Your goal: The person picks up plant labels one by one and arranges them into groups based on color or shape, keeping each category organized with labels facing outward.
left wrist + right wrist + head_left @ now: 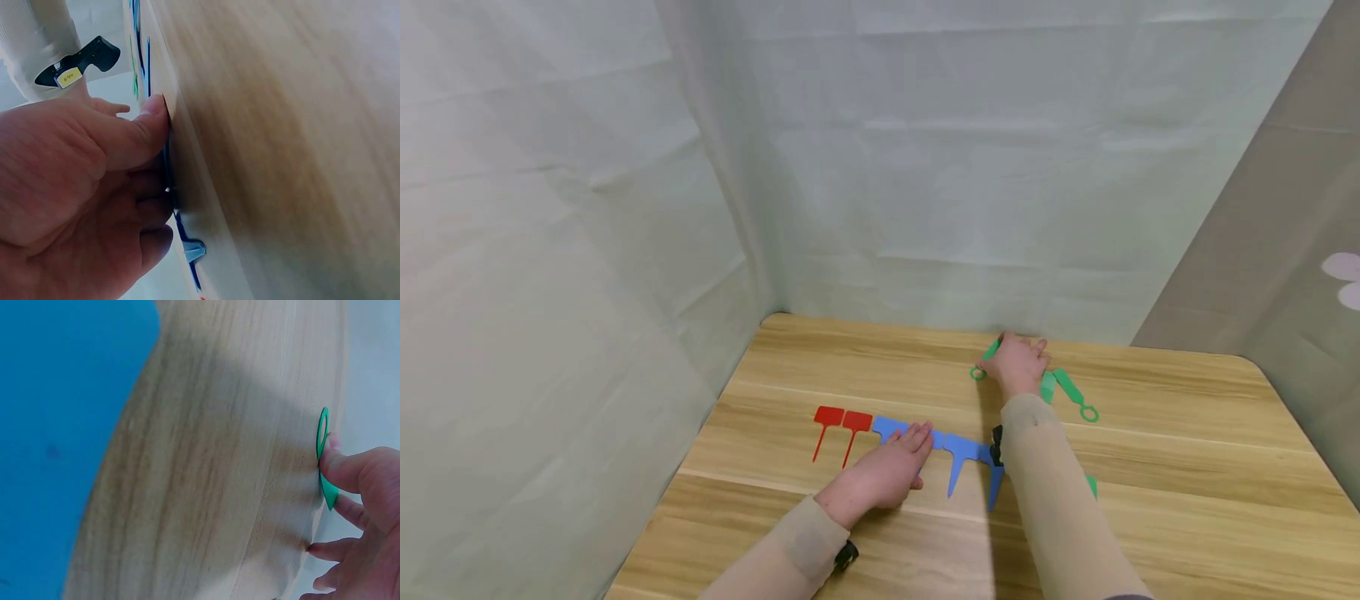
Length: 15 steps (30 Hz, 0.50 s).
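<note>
Flat T-shaped blue plant labels (960,447) form a row on the wooden table. Across part of that row rests my left hand (886,468), its fingers straight in the head view and hiding some of the labels. Farther back, my right hand (1018,365) pinches a green tag with a ring end (329,490) between thumb and index finger, low over the table near its back edge. Just right of this hand lie a green tag (1047,387), partly covered, and another green ring-ended tag (1070,387).
Two red T-shaped labels (829,415) continue the row on the left. A green piece (1092,486) shows beside the right forearm, mostly hidden. Pale fabric (925,208) hangs behind the table (1187,417). A large blue surface (62,425) fills the right wrist view's left side.
</note>
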{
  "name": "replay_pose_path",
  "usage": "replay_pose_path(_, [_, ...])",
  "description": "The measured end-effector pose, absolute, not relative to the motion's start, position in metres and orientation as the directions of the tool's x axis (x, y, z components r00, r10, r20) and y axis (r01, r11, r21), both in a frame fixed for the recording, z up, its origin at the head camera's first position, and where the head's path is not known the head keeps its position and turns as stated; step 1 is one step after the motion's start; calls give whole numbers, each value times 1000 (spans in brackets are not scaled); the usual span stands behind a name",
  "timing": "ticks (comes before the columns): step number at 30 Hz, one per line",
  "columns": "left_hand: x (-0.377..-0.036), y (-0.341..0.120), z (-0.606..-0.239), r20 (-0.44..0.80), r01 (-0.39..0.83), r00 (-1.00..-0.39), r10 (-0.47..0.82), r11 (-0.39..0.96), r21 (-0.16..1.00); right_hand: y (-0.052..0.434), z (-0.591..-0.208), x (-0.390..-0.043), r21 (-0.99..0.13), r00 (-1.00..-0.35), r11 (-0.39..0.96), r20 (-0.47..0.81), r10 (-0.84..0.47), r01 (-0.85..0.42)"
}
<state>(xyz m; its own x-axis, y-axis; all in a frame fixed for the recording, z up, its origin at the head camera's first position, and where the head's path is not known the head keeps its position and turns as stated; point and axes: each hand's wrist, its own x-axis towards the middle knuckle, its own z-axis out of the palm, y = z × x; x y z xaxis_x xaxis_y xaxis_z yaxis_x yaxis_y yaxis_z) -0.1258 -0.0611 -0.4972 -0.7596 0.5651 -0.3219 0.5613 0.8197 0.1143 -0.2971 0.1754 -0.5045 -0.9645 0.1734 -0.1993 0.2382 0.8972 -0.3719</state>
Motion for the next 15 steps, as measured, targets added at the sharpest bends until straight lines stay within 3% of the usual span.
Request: replay_pose_path(15, [-126,-60,-498,-312,561,-761,568,819,121,174,-508,-297,-372,-968,896,-153,197,241])
